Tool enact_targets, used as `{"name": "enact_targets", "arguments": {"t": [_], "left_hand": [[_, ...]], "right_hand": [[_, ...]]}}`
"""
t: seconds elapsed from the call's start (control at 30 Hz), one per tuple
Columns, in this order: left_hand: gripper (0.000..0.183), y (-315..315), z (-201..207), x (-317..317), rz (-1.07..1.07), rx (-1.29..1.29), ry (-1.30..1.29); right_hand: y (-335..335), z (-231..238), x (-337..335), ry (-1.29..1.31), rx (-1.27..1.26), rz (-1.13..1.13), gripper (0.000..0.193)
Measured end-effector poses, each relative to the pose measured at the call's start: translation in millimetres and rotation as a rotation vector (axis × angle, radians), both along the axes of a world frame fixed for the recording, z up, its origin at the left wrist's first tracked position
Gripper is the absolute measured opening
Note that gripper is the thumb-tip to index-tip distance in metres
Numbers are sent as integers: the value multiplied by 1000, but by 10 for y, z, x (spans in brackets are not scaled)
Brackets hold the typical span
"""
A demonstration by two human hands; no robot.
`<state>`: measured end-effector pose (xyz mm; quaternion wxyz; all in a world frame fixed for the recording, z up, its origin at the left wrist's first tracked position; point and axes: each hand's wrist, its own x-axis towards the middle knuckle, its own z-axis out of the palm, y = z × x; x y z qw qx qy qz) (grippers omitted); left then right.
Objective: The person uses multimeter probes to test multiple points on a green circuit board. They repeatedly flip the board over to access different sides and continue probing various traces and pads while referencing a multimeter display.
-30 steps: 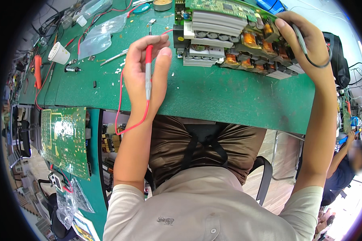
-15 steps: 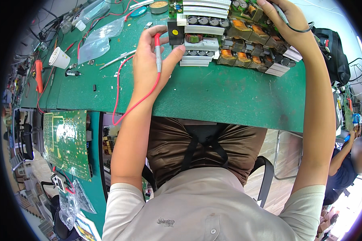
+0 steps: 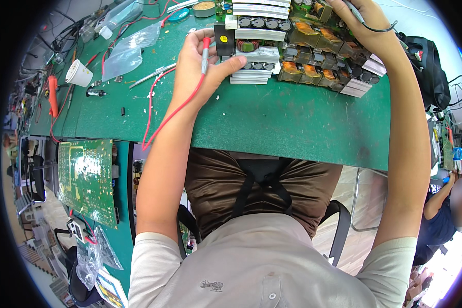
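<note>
A large green circuit board [image 3: 296, 4] packed with silver heat sinks, round black capacitors and copper-wound coils lies at the far side of the table. At its left edge is my left hand [image 3: 194, 64], closed around a red-and-grey test probe [image 3: 206, 54] with a red lead [image 3: 178, 117]. The fingers reach beside a black block [image 3: 224, 42] on the board, and the thumb lies by the lower heat sinks. Over the board's far right part, my right hand [image 3: 368, 25] grips a grey probe [image 3: 355, 11] with a black lead [image 3: 382, 31]. Its tip is out of view.
To the left on the green table [image 3: 292, 123] are a white cup [image 3: 79, 74], clear plastic bags [image 3: 122, 59], tweezers [image 3: 151, 75] and an orange-handled tool [image 3: 53, 96]. Another green circuit board [image 3: 87, 179] lies lower left. A black bag [image 3: 426, 72] stands at right; another person [image 3: 441, 215] sits beyond.
My left hand has shifted slightly right, its thumb now further over the lower heat sinks. The red lead's loop has moved with it. My right hand stays nearly in place.
</note>
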<state>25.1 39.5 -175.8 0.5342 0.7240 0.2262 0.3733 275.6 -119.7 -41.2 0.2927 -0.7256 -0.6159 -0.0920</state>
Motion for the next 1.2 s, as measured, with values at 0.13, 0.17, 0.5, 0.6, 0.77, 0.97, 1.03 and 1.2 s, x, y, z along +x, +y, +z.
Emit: {"name": "enact_targets", "arguments": {"t": [0.13,0.17,0.5,0.6,0.77,0.97,1.03,1.2], "left_hand": [[83,124,3,41,-140,-195,-34],[83,170,11,39,-170,-230,-15],[66,393,-36,-6,-380,-306,-24],[65,411,-31,-11,-391,-289,-13],[48,418,-58,-50,-366,-333,-32],[46,534,-93,-131,-452,-572,-180],[46,522,-79,-145,-486,-536,-184],[51,366,-18,-227,-414,-322,-107]], "right_hand": [[-7,14,30,-86,-3,31,31],[-7,15,33,-88,-5,30,31],[-25,38,-30,-77,2,42,28],[-62,45,-56,-83,-3,27,28],[-105,100,-126,-80,2,99,26],[-432,201,-255,58,-157,15,28],[-533,172,-336,0,-131,55,29],[-833,114,-712,88,-51,28,26]]}}
